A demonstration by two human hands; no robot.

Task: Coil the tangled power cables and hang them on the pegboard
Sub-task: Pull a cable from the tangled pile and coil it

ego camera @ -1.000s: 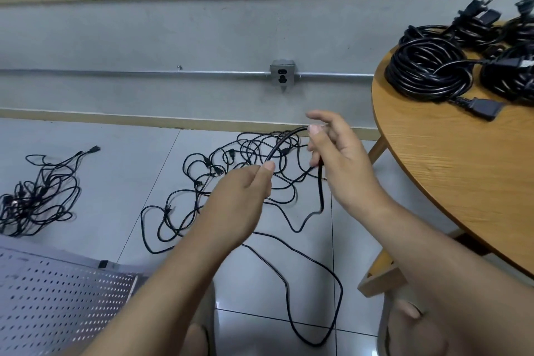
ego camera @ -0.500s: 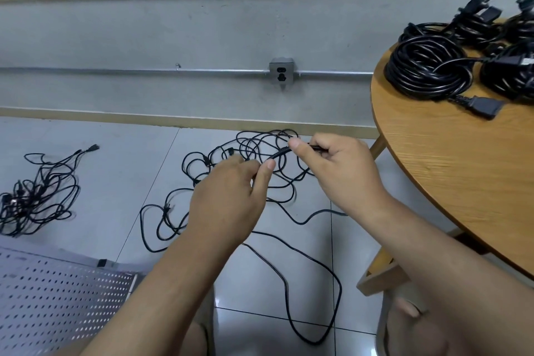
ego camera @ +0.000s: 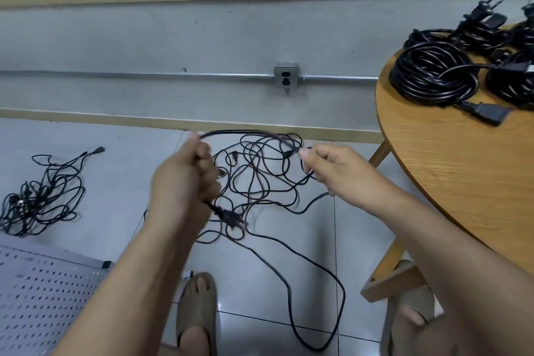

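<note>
Left hand (ego camera: 185, 182) is clenched in a fist round the cable (ego camera: 245, 132), with the plug (ego camera: 231, 217) dangling just below it. Right hand (ego camera: 332, 170) pinches the same cable between thumb and forefinger.

Where it lies: we hold one short span in the air between the hands. The rest drops from the right hand into the tangle (ego camera: 260, 179) on the floor (ego camera: 115, 153).

Step, as we judge it: the first loop of a coil, plug end anchored in the left hand. Nothing hangs on the pegboard (ego camera: 43, 298) yet.

Next move likely calls for the right hand to bring its span across to the left hand, then slide along for more slack. Snags in the tangle may need shaking loose.

Orientation: the held span runs left to right, slightly arched, roughly along the wall. The plug points down and to the right, toward the floor.

Finished coils (ego camera: 433, 78) sit on the surface (ego camera: 462, 182); a second heap (ego camera: 43, 196) lies well apart, at left.
</note>
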